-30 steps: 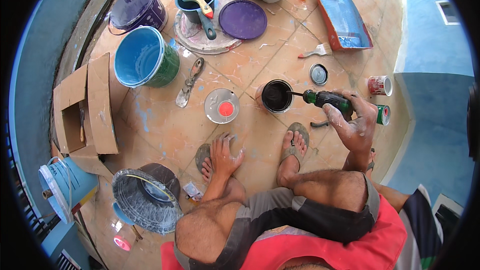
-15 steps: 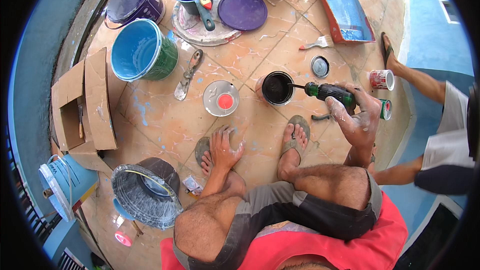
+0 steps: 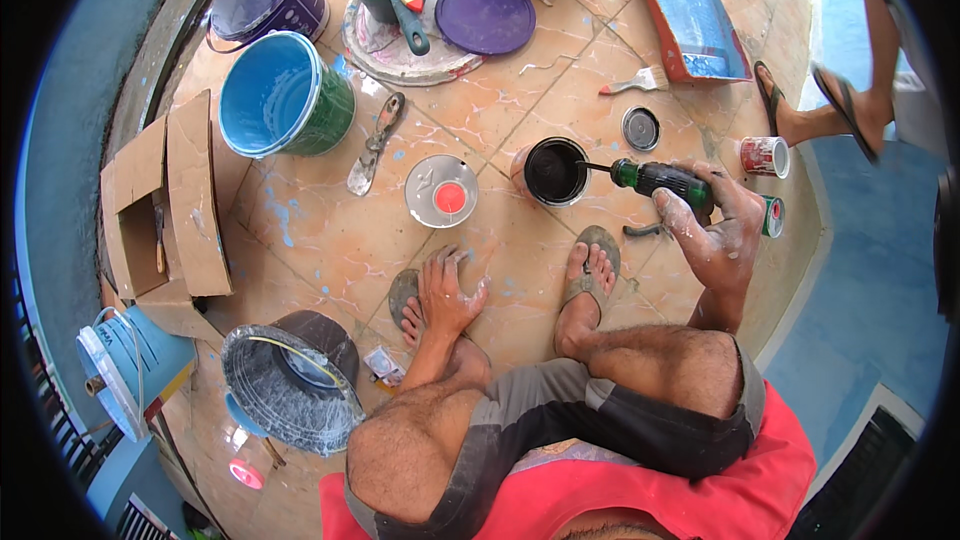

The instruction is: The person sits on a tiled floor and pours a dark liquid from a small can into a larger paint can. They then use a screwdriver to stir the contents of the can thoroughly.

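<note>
My right hand (image 3: 712,225) grips a screwdriver (image 3: 655,183) with a green and black handle. Its metal tip reaches into an open can of dark paint (image 3: 555,172) standing on the tiles. My left hand (image 3: 449,290) hangs over my left foot with fingers apart and nothing in it. White paint smears both hands. Between the hands and the far things sits a can with a grey top and a red spot (image 3: 441,191), left of the dark paint. A round metal lid (image 3: 641,128) lies beyond the screwdriver.
At left stand a blue-lined bucket (image 3: 268,95), a cardboard box (image 3: 185,205) and a black bucket (image 3: 292,380). A scraper (image 3: 376,145) lies near them. At right are a paint tray (image 3: 690,18), a brush (image 3: 635,82), a red-white can (image 3: 765,156) and another person's sandalled feet (image 3: 850,110).
The other person at the right has stepped farther away, a second foot now showing near the paint tray. My hands and the screwdriver have hardly moved.
</note>
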`<state>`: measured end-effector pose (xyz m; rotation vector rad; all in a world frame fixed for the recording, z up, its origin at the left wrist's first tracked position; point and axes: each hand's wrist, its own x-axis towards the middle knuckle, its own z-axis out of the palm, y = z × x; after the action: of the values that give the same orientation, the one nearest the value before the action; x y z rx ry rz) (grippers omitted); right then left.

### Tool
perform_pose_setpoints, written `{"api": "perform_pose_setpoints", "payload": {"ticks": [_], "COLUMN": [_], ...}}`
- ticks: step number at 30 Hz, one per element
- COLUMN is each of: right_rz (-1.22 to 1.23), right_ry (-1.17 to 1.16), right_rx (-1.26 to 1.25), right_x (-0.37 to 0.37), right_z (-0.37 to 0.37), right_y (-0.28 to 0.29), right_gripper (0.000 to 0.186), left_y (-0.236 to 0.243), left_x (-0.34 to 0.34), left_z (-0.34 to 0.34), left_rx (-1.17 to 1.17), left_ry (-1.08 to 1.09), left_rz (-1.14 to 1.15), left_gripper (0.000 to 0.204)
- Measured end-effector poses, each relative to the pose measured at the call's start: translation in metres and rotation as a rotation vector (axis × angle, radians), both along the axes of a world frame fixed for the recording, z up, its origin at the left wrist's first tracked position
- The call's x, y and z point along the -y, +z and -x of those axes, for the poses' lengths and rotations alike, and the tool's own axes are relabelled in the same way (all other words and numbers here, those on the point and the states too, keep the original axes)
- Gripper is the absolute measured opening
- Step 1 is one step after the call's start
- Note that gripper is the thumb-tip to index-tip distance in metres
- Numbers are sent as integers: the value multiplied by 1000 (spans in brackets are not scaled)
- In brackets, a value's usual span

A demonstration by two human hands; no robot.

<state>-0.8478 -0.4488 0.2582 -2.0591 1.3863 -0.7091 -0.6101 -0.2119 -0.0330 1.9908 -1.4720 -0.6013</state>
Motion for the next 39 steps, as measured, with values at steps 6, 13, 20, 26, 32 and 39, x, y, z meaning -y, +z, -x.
{"api": "perform_pose_setpoints", "payload": {"ticks": [6, 13, 20, 26, 32, 39], "right_rz": [41, 87, -60, -13, -56, -70], "right_ry": [-9, 17, -45, -34, -47, -74], "right_rx": [-39, -94, -155, -99, -148, -149], "right_x": [2, 8, 16, 15, 16, 15], "right_z": [0, 9, 21, 28, 24, 27], "right_y": [-1, -18, -69, -79, -72, -70], "right_gripper": [34, 32, 34, 35, 35, 36], "left_y": [-1, -2, -3, -4, -4, -2], "left_x": [-1, -1, -3, -3, -3, -1], "left_z": [0, 0, 1, 0, 1, 0], "left_rx": [6, -6, -1, -17, -13, -11], "left_ry": [-3, -4, 12, 11, 15, 9], "left_rz": [-3, 3, -13, 1, 3, -6], "left_gripper": [62, 62, 61, 62, 63, 61]}}
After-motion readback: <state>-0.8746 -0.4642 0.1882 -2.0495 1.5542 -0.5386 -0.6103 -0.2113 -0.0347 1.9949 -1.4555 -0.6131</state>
